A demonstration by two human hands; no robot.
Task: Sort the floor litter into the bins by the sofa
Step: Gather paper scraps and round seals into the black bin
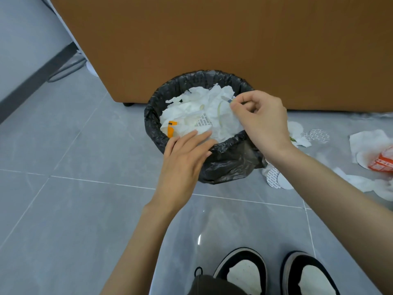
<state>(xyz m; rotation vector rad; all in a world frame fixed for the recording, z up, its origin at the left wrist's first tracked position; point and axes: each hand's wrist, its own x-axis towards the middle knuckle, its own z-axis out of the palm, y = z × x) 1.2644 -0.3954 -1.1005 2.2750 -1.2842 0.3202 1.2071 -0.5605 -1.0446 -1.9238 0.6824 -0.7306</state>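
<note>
"Down by the sofa (pixel 212 39), what have you got?" the desk asks.

"I've a round bin (pixel 152 124) with a black liner (pixel 229 165), standing on the grey floor (pixel 63 188) right up against the sofa's brown side. It's heaped to the rim with crumpled white tissues (pixel 191 107). An orange-and-white wrapper (pixel 171 128) lies among them on the left."

"And the hands?"

"I see the left hand (pixel 185 154) lying over the near rim, fingers straight and close together, tips resting on the paper. The right hand (pixel 261 120) is over the bin's right side. Its thumb and forefinger are pinching a small scrap (pixel 228 100) with a blue bit on it, just above the tissues. What the scrap is, I cannot tell."

"Anything lying outside?"

"Yes, to the right of the bin, on the floor. I make out a flattened white sheet (pixel 365 143) with an orange carton (pixel 382 162) lying on it, and more white paper (pixel 361 182) nearer to me. There are round foil seals (pixel 319 136) beyond the right forearm, and another pair of discs (pixel 275 178) just beside the bin's base. The shoes (pixel 244 271), black with pale toes, show at the bottom of my view."
</note>
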